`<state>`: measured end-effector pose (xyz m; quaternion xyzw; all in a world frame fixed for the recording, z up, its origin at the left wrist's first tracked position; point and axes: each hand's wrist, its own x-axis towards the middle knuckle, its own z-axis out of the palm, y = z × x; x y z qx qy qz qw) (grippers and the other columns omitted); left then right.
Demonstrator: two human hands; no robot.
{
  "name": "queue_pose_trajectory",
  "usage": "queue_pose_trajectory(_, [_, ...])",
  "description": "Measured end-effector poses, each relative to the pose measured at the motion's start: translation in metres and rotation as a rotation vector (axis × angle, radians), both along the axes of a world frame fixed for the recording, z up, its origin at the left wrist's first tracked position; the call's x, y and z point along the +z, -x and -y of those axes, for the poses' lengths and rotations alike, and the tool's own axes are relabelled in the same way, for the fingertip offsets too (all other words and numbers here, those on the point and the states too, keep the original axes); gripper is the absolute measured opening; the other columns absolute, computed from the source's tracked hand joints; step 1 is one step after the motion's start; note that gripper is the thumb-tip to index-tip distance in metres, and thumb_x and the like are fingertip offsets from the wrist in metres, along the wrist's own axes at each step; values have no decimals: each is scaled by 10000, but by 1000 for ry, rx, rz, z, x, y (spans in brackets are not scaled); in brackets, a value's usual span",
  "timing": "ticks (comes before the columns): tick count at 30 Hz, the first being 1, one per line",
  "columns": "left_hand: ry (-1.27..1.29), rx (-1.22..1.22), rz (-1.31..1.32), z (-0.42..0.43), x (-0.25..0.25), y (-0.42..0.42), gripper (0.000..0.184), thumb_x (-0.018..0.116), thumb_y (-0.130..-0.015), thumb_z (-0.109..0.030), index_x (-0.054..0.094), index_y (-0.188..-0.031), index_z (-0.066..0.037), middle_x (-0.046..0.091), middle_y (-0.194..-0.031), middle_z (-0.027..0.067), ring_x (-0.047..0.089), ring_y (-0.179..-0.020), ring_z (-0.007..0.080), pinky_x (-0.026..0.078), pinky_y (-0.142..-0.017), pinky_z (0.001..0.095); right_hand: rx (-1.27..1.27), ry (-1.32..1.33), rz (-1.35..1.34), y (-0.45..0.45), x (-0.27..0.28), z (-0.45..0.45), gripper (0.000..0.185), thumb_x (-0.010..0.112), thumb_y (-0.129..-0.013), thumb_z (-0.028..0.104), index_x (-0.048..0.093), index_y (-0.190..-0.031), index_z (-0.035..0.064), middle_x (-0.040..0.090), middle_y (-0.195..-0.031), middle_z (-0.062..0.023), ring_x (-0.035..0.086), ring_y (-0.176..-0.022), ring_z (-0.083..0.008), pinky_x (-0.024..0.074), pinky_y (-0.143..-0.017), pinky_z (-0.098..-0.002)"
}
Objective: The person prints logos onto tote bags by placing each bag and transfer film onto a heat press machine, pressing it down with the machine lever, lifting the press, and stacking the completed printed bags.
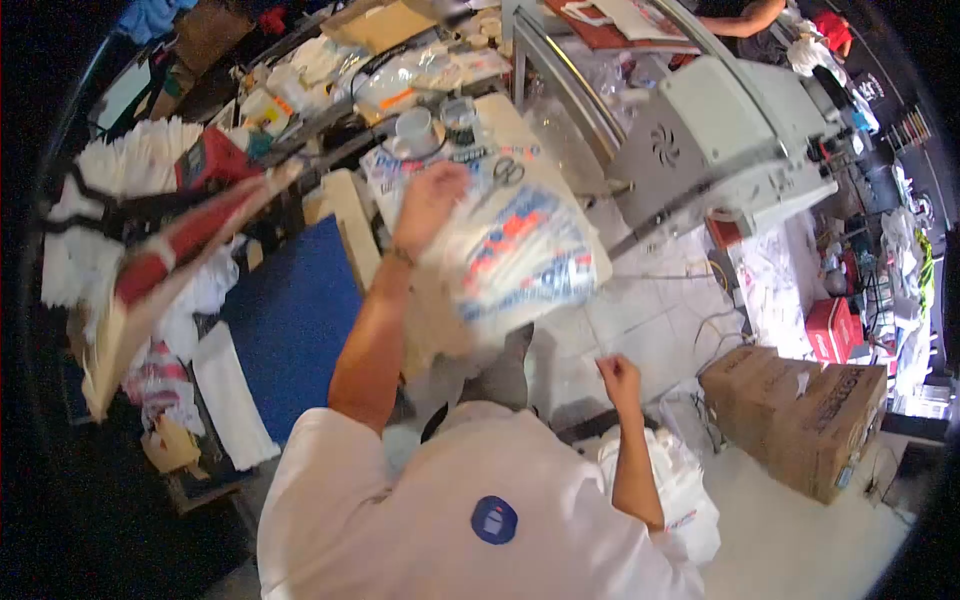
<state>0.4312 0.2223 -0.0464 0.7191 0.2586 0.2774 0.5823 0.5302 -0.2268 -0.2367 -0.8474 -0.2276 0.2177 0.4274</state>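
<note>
My left hand (432,203), with a band at the wrist, reaches over the small worktable, just left of a pair of scissors (509,173). It is blurred and its fingers cannot be made out clearly. Below and right of it lies a stack of white printed bags or sheets (535,250) with red and blue print. My right hand (620,378) hangs above the floor to the right, fingers pinched together. A thin line seems to rise from the fingertips, too fine to name. Beneath that arm is a white plastic bag (690,495).
A light cup (415,133) and a clear cup (458,118) stand on the table's far end. To the right are a grey machine (690,135) and cardboard boxes (800,420). A blue board (290,320) lies left, near a red-and-wood frame (175,265). Cables cross the floor.
</note>
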Motion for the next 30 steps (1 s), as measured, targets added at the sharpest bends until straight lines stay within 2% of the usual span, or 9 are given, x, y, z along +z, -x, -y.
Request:
queue_pose_trajectory(2, [-94,-205,-176,94,-18,56,221,571,-949,-190,660,-1038,-9,692,-899,72,645,-786,168,521,-745,312,117,-146,54,25,38,-43,303,706,-838,257,613,-768,-23,596,-682,-157,567,-618,-293,446,-594,-374])
queue_pose_trajectory(3, [-666,-410,-64,126,-50,89,287,658,-904,-235,633,-1087,-16,677,-986,110,651,-890,183,520,-779,336,242,-100,118,31,48,-60,266,714,-822,238,628,-758,-5,615,-723,-163,593,-685,-327,463,-650,-392])
queue_pose_trajectory(7, [-34,-725,-406,255,-32,217,301,667,-876,-284,687,-1013,-17,701,-921,144,677,-856,259,526,-787,360,470,-357,516,56,55,-128,194,705,-775,172,657,-894,27,640,-921,-163,586,-902,-358,467,-810,-443])
queue_pose_trajectory(13, [100,-304,-501,306,-45,365,277,667,-880,-257,679,-1012,-14,706,-920,132,674,-842,215,522,-794,335,625,-237,932,51,63,-217,522,684,-678,79,558,-1180,18,593,-1162,-203,567,-1045,-374,462,-892,-437])
queue_pose_trajectory(17, [147,54,-582,274,-41,459,238,647,-903,-226,675,-1002,-11,705,-915,100,662,-836,184,526,-781,334,675,-160,1170,20,22,-252,563,555,-769,14,461,-1324,20,543,-1303,-212,571,-1111,-378,492,-896,-454])
queue_pose_trajectory(19, [167,279,-518,247,-28,506,179,647,-906,-174,671,-980,-12,692,-869,74,645,-794,152,523,-749,315,762,302,936,22,40,-258,564,580,-752,11,490,-1308,35,547,-1319,-192,566,-1152,-364,485,-936,-445])
queue_pose_trajectory(24, [312,766,-233,140,-50,633,155,651,-893,-143,656,-939,6,662,-814,49,604,-737,119,508,-680,277,897,34,952,-5,29,-248,499,569,-759,15,554,-1257,33,547,-1335,-195,538,-1197,-382,439,-1026,-420])
queue_pose_trajectory(27, [243,877,-485,55,-90,715,232,681,-856,-181,658,-982,13,683,-844,91,636,-749,161,522,-683,304,937,120,869,-10,42,-250,372,545,-826,33,629,-1188,26,571,-1300,-207,559,-1174,-367,443,-1017,-407])
queue_pose_trajectory(30, [-540,1069,-1014,-41,-202,818,388,670,-831,-288,648,-1046,35,689,-944,164,659,-804,303,528,-778,418,706,229,608,4,72,-256,272,626,-779,68,704,-1038,34,678,-1099,-186,622,-1035,-368,489,-872,-428])
